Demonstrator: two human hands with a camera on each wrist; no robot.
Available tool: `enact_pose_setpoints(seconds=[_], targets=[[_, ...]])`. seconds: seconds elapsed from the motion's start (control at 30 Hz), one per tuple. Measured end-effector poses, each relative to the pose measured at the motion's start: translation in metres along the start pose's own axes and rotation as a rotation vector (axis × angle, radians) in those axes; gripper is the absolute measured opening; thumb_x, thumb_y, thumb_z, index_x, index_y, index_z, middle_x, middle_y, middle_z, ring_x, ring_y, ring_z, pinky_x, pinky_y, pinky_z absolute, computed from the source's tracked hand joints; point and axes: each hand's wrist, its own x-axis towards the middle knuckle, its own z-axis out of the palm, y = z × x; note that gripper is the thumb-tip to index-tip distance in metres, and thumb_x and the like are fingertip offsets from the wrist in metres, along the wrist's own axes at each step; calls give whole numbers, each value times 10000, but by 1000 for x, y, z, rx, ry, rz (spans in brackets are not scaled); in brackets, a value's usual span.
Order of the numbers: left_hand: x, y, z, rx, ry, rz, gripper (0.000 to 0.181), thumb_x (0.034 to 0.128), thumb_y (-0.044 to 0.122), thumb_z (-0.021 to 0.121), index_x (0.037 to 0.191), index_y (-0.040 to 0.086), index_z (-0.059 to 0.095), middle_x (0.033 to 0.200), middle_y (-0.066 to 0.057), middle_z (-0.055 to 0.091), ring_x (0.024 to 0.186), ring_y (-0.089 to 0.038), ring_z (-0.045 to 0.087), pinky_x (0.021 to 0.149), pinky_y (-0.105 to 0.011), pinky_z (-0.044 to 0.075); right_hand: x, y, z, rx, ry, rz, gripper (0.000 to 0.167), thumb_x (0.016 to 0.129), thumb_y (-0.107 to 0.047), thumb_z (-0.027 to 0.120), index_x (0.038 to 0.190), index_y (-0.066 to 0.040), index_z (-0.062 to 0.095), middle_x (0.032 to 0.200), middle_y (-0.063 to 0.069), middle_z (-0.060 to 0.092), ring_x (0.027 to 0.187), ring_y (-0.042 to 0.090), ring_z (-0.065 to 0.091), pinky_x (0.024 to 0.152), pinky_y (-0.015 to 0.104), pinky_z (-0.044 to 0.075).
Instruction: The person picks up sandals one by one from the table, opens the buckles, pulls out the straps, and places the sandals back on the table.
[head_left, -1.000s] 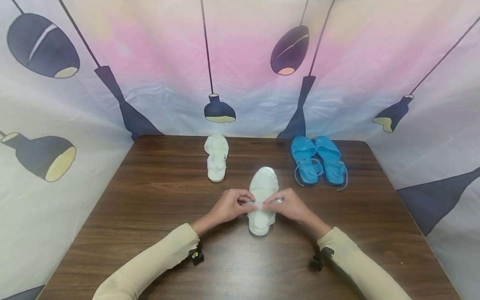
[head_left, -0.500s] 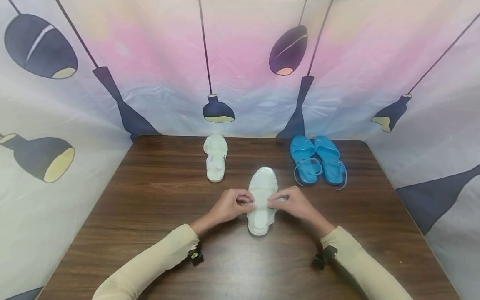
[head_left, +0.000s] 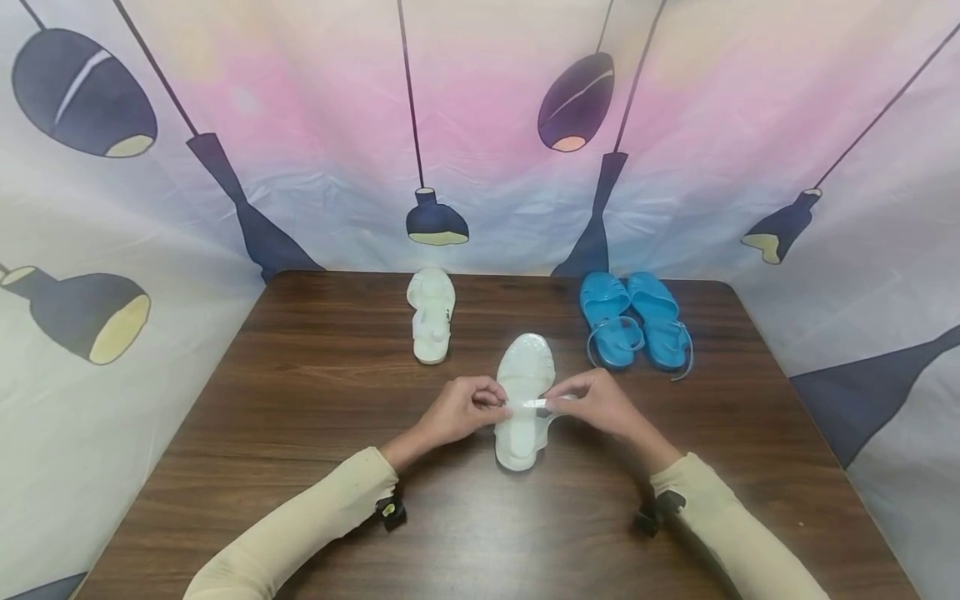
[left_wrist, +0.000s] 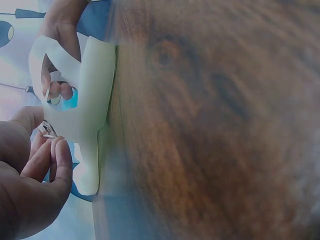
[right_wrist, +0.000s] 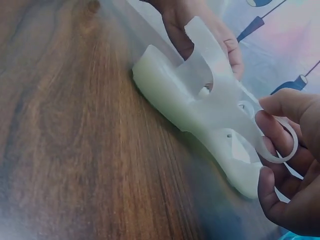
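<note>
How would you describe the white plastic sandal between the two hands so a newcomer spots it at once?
On the dark brown wood-grain table, find the bare left hand and bare right hand near the middle. Between them lies the white plastic sandal, toe pointing away from the person. Only it is held; another white plastic sandal lies back left, two blue plastic sandals back right.

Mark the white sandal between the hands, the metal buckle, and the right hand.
Nearer white sandal [head_left: 522,427]: head view, middle of footbed.
Metal buckle [left_wrist: 47,129]: left wrist view, its shiny face.
Right hand [head_left: 600,403]: head view, middle of the hand.
</note>
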Motion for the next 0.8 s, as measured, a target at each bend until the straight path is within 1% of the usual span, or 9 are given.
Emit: enact_pose_setpoints(seconds=[0.1, 0.2, 0.27, 0.33, 0.47, 0.53, 0.6, 0.7, 0.8], targets=[[-1, 1, -2, -16, 5, -2, 127, 886, 107, 803, 958, 52, 714, 884, -39, 767, 803, -84, 701, 663, -215, 547, -2, -1, -5, -6, 16, 8, 198, 866, -301, 836, 971, -133, 825, 924, 17, 781, 870, 217, 675, 739, 345, 575], [-3, 1, -4, -32, 16, -16, 129, 888, 112, 799, 961, 44, 718, 890, -49, 770, 821, -88, 709, 683, -214, 547, -3, -1, -10, -2, 45, 43, 214, 864, -317, 838, 976, -135, 824, 946, 24, 779, 886, 225, 663, 737, 347, 568], [-4, 1, -5, -33, 22, -28, 126, 890, 116, 798, 965, 50, 722, 890, -42, 772, 822, -86, 710, 682, -212, 542, -3, -2, -12, 2, 57, 66, 244, 859, -347, 840, 985, -138, 823, 970, 28, 777, 912, 231, 659, 753, 353, 563], [-4, 2, -5, -33, 25, -36, 127, 891, 117, 798, 973, 54, 724, 894, -39, 773, 829, -85, 712, 688, -212, 542, -1, -4, -13, -10, 65, 70, 272, 853, -379, 840, 997, -149, 821, 994, 23, 773, 946, 233, 655, 776, 363, 561], [-4, 0, -4, -37, 32, -53, 145, 894, 136, 801, 983, 50, 724, 900, -41, 775, 839, -89, 714, 701, -207, 544, 6, -11, -13, -60, 76, 8, 301, 852, -396, 838, 1027, -152, 815, 1022, 14, 771, 996, 231, 663, 826, 391, 566], [-4, 0, -3, -45, 35, -62, 160, 892, 147, 804, 989, 46, 727, 903, -44, 776, 844, -93, 715, 707, -203, 546, 11, -16, -11, -84, 80, -35, 288, 863, -371, 833, 1041, -145, 812, 1031, 15, 773, 1008, 227, 674, 845, 402, 572], [-5, -1, -3, -54, 38, -65, 172, 893, 156, 805, 992, 39, 729, 904, -53, 776, 847, -104, 717, 707, -202, 547, 16, -20, -9, -107, 77, -61, 268, 878, -351, 822, 1049, -145, 811, 1035, 7, 776, 999, 211, 685, 848, 397, 580], [-6, 0, -2, -66, 39, -70, 186, 895, 162, 806, 1002, 30, 731, 909, -65, 778, 854, -115, 722, 708, -202, 549, 24, -25, -5, -143, 64, -77, 258, 899, -332, 803, 1066, -135, 806, 1041, 8, 775, 966, 203, 693, 822, 388, 593], [-6, 1, -2, -70, 37, -75, 193, 896, 161, 804, 1014, 25, 732, 918, -75, 780, 864, -125, 729, 713, -201, 553, 31, -28, -1, -191, 57, -73, 267, 905, -342, 794, 1070, -132, 805, 1036, -3, 774, 944, 195, 690, 806, 383, 596]])
